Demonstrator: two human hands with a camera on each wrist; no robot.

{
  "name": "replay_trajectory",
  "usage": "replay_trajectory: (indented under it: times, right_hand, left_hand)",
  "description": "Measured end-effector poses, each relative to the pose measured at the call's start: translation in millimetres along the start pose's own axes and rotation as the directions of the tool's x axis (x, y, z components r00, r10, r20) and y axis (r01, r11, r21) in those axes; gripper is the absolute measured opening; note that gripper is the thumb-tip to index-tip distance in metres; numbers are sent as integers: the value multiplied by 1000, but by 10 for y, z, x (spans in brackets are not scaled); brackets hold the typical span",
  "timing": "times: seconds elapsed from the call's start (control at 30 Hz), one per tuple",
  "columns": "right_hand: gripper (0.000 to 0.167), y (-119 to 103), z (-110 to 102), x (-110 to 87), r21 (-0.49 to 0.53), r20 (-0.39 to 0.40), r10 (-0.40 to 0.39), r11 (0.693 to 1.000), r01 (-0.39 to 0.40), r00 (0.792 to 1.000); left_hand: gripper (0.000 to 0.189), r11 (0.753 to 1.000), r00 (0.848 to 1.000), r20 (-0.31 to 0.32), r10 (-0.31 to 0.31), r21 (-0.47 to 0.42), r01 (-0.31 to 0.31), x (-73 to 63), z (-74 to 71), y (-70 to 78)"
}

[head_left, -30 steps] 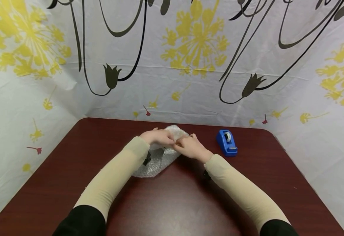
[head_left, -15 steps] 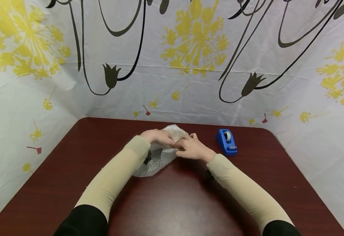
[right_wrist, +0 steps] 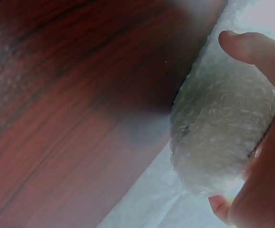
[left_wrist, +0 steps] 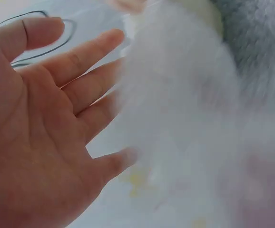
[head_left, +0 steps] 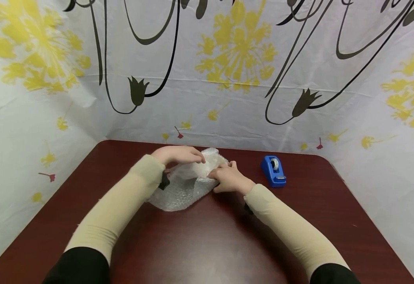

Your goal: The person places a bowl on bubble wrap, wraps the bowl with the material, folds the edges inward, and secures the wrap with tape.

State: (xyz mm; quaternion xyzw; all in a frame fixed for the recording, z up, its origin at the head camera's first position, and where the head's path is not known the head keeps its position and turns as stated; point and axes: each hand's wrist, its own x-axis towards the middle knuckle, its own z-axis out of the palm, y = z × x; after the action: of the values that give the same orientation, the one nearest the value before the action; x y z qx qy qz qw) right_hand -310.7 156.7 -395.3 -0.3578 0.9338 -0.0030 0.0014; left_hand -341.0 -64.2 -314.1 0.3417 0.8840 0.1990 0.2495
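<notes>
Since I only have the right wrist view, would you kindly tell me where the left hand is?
Observer: The left hand is by the wrap, fingers extended; I can't tell whether it touches.
Operator: Thank you; is anything else on the table?
Observer: Yes, a blue dispenser stands to the right of the right hand.
Operator: Would you say whether it has tape in it?
Observer: It does; a pale roll shows in it.
</notes>
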Motion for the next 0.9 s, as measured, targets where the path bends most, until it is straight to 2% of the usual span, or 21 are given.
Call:
replay_trajectory:
  times: [0.1,0.2,0.33,0.43,0.53,0.63,0.77,0.9]
  right_hand:
    - [23,1,9,2,9,1,7,1000,-7,1000]
    - [24,-1,20,1,27,-16,-6,1000,7,1000]
    - [24,-1,30,0,35,-29,-13,999,14,1000]
    - [24,3,35,2,37,-27,-2,999,3,1000]
    - [23,8,42,5,42,-28,-3,999,5,1000]
    - [22,16,42,1,52,-28,-5,999,7,1000]
    - [20,20,48,3,55,-31,-2,998,4,1000]
    - [18,13,49,3,57,-40,1,998,1,999]
  left_hand:
    - [46,997,999,-37,1,78,2,-242,-110,-49]
    - [46,990,996,-79,-31,135,42,-512,-155,-188]
    - [53,974,989,-130,-73,204,99,-795,-76,-508]
    - [71,956,982,-159,-101,257,140,-920,63,-762]
    - [91,936,976,-180,-123,305,174,-972,220,-947]
    - [103,927,977,-191,-93,341,155,-957,358,-1037]
    - [110,907,978,-207,-22,408,107,-892,489,-1046]
    - [108,884,975,-219,30,461,76,-813,565,-998]
